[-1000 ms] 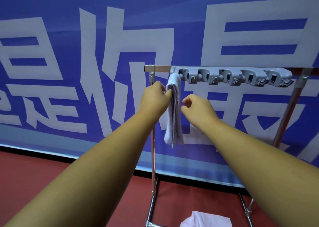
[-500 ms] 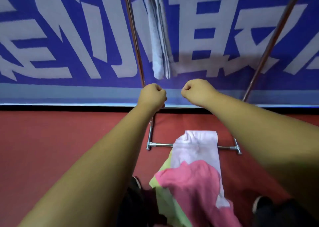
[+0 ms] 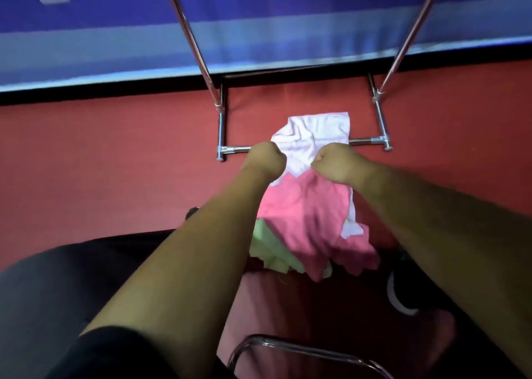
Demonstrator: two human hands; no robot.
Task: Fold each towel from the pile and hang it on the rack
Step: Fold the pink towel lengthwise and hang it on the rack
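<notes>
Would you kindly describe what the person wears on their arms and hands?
Both forearms are bare, with no gloves or watch visible on the left hand or the right hand. A black sleeve covers the left arm's upper part at the frame's bottom edge; no sleeve shows on the right.

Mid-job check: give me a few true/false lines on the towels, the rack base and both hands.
1. The white towel lies across the rack's low front bar. True.
2. The green towel lies on top of the pink towel. False: the pink one overlaps the green.
3. The left hand and right hand are curled into fists, holding no towel. True.
4. The towels lie on a table. False: they lie on the red floor.
</notes>
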